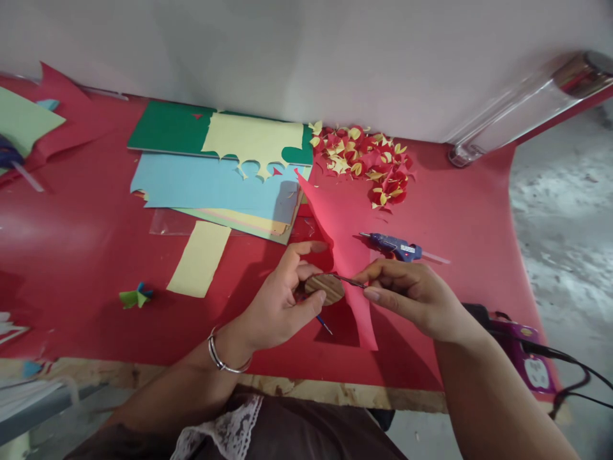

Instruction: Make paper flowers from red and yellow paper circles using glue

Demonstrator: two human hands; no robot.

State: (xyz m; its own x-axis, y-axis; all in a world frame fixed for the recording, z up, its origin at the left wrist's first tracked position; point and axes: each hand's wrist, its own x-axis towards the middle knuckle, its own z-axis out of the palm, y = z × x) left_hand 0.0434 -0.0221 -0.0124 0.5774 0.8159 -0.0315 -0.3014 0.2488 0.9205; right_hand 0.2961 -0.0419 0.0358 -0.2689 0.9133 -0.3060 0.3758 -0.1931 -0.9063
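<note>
Near the table's front edge, my left hand [282, 300] is closed on a small brown oval piece with pale stripes [324, 289], thumb on its front. A thin dark tool [349, 280] reaches from that piece to my right hand [412, 294], pinched between thumb and fingers. A curved red paper sheet [347, 255] stands behind and between the hands; what supports it is hidden. Below the brown piece a thin blue stick [325, 324] points down to the right. A blue glue gun [395, 247] lies just beyond my right hand.
Coloured sheets [205, 182] lie at the back, beside red and yellow paper scraps [364, 160]. A yellow strip [198, 259] and a green-blue paper piece [135, 296] lie left. A clear bottle [522, 115] stands back right; a purple power strip [531, 364] is front right.
</note>
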